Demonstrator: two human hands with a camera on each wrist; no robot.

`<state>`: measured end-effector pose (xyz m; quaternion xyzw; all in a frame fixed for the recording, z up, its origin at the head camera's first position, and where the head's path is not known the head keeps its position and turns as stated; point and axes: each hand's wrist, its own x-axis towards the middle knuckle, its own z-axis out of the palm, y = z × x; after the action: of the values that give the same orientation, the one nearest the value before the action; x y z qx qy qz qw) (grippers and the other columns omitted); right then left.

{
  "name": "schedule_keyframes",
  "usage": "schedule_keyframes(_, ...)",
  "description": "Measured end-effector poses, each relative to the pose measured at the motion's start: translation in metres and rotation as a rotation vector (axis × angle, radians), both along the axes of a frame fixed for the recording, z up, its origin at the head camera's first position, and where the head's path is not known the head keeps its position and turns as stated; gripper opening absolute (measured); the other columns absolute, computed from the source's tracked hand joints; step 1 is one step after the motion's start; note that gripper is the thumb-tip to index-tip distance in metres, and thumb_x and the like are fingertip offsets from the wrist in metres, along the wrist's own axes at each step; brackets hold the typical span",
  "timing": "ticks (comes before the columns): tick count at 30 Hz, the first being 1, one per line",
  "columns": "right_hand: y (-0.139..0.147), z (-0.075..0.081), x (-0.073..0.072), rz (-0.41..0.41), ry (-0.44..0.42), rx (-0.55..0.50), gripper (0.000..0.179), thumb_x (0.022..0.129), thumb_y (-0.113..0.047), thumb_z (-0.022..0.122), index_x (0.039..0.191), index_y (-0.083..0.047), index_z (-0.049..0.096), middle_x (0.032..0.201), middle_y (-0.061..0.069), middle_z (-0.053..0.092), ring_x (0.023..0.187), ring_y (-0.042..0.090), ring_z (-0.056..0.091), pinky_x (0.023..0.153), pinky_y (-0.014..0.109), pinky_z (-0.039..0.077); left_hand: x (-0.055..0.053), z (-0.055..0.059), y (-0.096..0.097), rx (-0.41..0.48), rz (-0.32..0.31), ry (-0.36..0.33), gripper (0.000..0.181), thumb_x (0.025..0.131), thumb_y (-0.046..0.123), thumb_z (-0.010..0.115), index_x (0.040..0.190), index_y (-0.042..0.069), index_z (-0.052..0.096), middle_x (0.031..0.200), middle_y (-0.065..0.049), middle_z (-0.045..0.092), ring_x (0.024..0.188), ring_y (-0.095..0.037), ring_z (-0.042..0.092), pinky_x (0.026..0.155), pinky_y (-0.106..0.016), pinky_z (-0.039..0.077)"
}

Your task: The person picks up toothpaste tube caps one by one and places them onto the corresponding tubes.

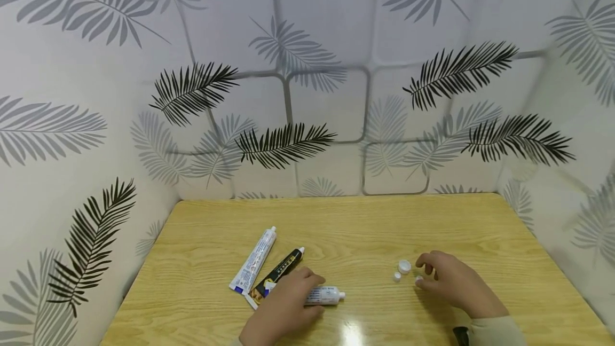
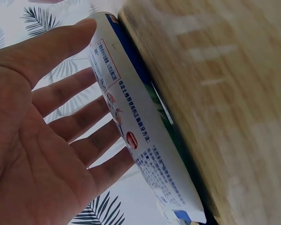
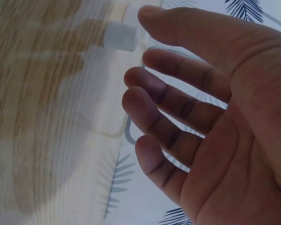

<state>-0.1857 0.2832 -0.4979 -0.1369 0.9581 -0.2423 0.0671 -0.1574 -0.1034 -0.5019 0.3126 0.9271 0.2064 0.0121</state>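
A white toothpaste tube (image 1: pixel 323 296) with blue print lies on the table, its nozzle to the right. My left hand (image 1: pixel 290 300) rests over it, thumb on the near side and fingers on the far side; in the left wrist view the tube (image 2: pixel 131 122) lies flat, with the fingertips hidden behind it. My right hand (image 1: pixel 451 282) hovers low at the right, fingers loosely bent with nothing between them. By its thumb sits a small white cap (image 1: pixel 419 280). A larger round white cap (image 1: pixel 404 266) and another small cap (image 1: pixel 396 277) are just left of it.
Beyond my left hand lie a black-and-gold toothpaste tube (image 1: pixel 281 270) and another white tube (image 1: pixel 254 260), slanting side by side. The wooden table (image 1: pixel 360 223) meets a leaf-patterned wall covering (image 1: pixel 326 105) at the back and sides.
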Motion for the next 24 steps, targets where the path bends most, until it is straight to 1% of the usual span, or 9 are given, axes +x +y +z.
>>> schedule_keyframes(2,0.0,-0.001,0.0,0.005,0.005,-0.001,0.029,0.089,-0.024,0.086,0.11,-0.009,0.074,0.09,-0.003,0.063,0.076,0.011,0.052,0.066,0.031,0.045,0.001,0.0,0.001,-0.003,-0.001,-0.01,0.046,0.092,0.029,0.082,0.133,0.01,0.071,0.12,0.001,0.069,0.106,-0.009,0.062,0.095,-0.032,0.055)
schedule_keyframes(6,-0.001,-0.003,0.0,0.011,0.015,0.001,0.026,0.089,-0.023,0.086,0.108,-0.01,0.074,0.087,-0.005,0.061,0.074,0.009,0.049,0.065,0.03,0.043,0.002,0.0,0.002,-0.019,-0.012,-0.001,0.044,0.091,0.026,0.083,0.131,0.011,0.072,0.118,0.002,0.071,0.104,-0.01,0.063,0.096,-0.032,0.055)
schedule_keyframes(10,-0.001,-0.005,-0.001,0.002,-0.003,-0.007,0.025,0.089,-0.021,0.085,0.108,-0.01,0.074,0.086,-0.005,0.061,0.074,0.01,0.05,0.065,0.029,0.043,0.002,0.0,0.002,-0.037,-0.019,0.006,0.044,0.091,0.025,0.083,0.131,0.012,0.071,0.118,0.002,0.072,0.105,-0.011,0.065,0.096,-0.032,0.055)
schedule_keyframes(16,0.0,-0.006,-0.001,-0.002,-0.029,-0.025,0.023,0.089,-0.02,0.084,0.108,-0.01,0.074,0.086,-0.005,0.061,0.074,0.01,0.051,0.065,0.03,0.044,0.0,0.0,0.004,-0.06,-0.019,-0.005,0.045,0.091,0.026,0.083,0.133,0.013,0.071,0.118,0.002,0.072,0.107,-0.012,0.066,0.096,-0.033,0.055)
schedule_keyframes(24,-0.001,-0.01,-0.001,0.006,-0.02,-0.023,0.021,0.089,-0.019,0.084,0.106,-0.013,0.074,0.084,-0.008,0.061,0.072,0.006,0.051,0.065,0.029,0.045,-0.001,-0.004,0.005,-0.076,-0.007,0.003,0.044,0.091,0.021,0.083,0.132,0.013,0.071,0.118,0.002,0.072,0.108,-0.012,0.066,0.096,-0.033,0.056)
